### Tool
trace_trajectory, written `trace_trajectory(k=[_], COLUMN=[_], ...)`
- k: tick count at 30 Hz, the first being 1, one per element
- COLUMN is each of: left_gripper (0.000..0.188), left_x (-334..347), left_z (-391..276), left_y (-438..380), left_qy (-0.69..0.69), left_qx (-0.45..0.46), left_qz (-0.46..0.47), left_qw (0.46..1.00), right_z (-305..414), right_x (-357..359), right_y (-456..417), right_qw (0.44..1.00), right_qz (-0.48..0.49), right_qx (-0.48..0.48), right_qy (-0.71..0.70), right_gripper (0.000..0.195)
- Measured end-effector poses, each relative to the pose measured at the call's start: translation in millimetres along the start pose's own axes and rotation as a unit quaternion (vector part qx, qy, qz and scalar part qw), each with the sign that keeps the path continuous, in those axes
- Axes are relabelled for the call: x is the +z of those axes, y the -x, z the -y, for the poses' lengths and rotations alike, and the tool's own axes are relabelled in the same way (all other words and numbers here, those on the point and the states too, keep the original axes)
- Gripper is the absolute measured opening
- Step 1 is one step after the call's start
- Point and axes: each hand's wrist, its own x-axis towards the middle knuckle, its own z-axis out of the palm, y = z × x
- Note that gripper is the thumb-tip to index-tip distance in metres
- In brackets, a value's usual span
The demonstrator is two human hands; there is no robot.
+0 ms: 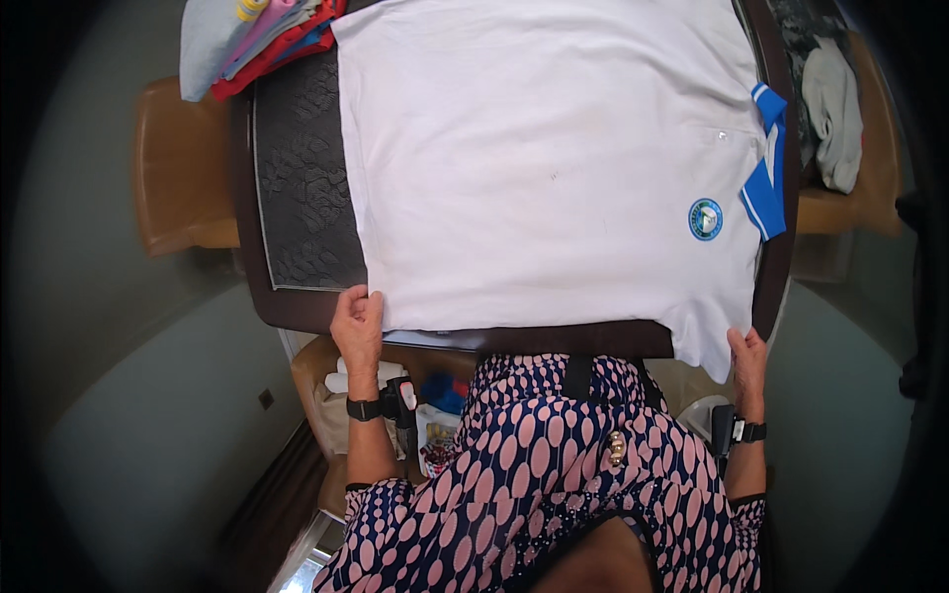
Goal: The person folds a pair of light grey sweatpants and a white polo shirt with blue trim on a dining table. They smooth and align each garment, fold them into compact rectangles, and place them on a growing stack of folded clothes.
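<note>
A white polo shirt [519, 185] lies spread flat across the table, its hem to the left and its blue collar [765, 200] to the right. A round blue-green badge [705, 219] sits on the chest, near a button placket. My left hand [357, 326] pinches the near corner of the hem. At the near sleeve, my right hand [747, 359] grips the sleeve's edge, which hangs over the table's front edge. The far side of the shirt runs out of the top of the picture.
Folded clothes [259, 44] are stacked at the table's far left. The dark table [304, 170] has a patterned covering. Tan chairs stand left [182, 167] and right [878, 148], the right one with a pale garment [832, 115]. Behind my left forearm, another chair [315, 363] holds cloths and a bag.
</note>
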Motion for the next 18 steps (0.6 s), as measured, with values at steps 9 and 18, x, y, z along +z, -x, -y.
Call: trace_trajectory(k=[9, 18], left_gripper=[0.011, 0.011], left_x=[0.2, 5.5], left_z=[-11.0, -11.2], left_y=[-3.7, -19.6], left_qy=[0.001, -0.016], left_qx=[0.091, 0.055], left_qz=[-0.051, 0.003], left_qw=[0.995, 0.998], right_z=[-11.4, -10.1], right_x=[-0.4, -3.6], right_y=[-4.3, -6.7], right_qw=[0.999, 0.997], right_qz=[0.033, 0.054], right_qx=[-0.030, -0.037], right_qy=[-0.027, -0.043], right_gripper=[0.030, 0.030])
